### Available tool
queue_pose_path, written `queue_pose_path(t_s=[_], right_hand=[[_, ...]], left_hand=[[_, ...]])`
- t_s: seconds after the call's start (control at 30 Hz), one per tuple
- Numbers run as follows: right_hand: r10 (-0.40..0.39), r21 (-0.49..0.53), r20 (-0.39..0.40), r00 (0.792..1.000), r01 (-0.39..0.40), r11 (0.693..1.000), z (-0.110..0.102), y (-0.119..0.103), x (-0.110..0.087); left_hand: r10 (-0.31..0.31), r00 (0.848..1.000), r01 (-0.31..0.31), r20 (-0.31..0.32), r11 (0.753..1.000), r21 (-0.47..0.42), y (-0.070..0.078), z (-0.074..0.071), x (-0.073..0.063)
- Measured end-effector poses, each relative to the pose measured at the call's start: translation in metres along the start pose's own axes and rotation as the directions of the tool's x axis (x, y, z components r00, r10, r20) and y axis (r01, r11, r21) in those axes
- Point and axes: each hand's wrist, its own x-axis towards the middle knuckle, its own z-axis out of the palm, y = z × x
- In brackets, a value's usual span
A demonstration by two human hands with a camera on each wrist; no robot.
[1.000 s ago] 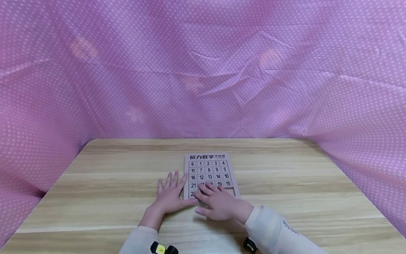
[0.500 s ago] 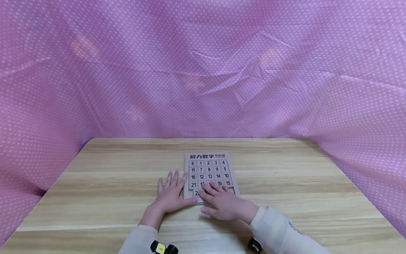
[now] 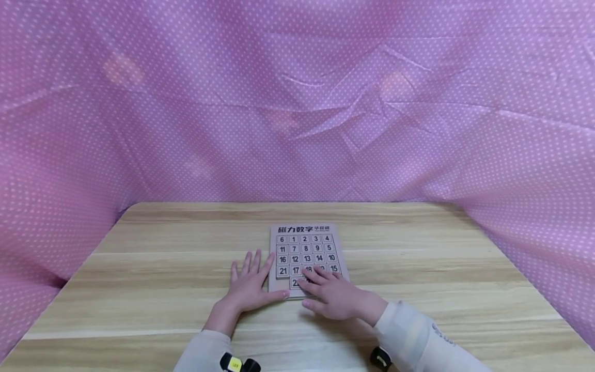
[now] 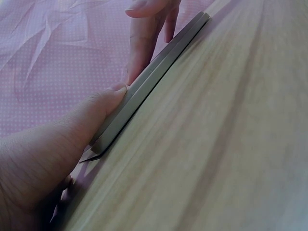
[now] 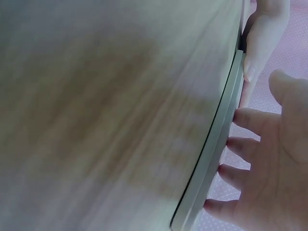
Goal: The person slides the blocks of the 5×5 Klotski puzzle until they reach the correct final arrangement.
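Observation:
A sliding number puzzle (image 3: 272, 287) with square numbered tiles lies flat on the table, Chinese lettering across its top. Spread fingers of my left hand (image 3: 248, 289) lie along the puzzle's left edge, and its thumb rests on the near-left corner; the left wrist view shows that thumb (image 4: 103, 103) on the frame's rim. My right hand (image 3: 337, 299) reaches over the bottom rows with fingers extended, fingertips on the tiles. Tile 22 (image 3: 295, 283) shows beside its index finger, with a gap to the left. Other bottom-row tiles are hidden under this hand. In the right wrist view the right hand's fingertips (image 5: 210, 204) meet the puzzle.
The wooden table (image 3: 162, 268) stretches out on both sides of the puzzle. Pink dotted cloth (image 3: 297, 129) hangs behind it and at both sides. Both sleeved wrists carry small black devices, the left one (image 3: 236, 363) with a yellow label.
My right hand has slid rightward along the bottom row. Tile 22 has shifted right with it, baring a gap at the bottom-left corner. My left hand has stayed in place.

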Motion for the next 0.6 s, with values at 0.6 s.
queue_pose_path(t_s=[0.6], right_hand=[[0.039, 0.039, -0.013, 0.999, -0.039, 0.999, -0.005, -0.004, 0.009]], left_hand=[[-0.001, 1.000, 0.001, 0.000, 1.000, 0.009, -0.001, 0.002, 0.000]])
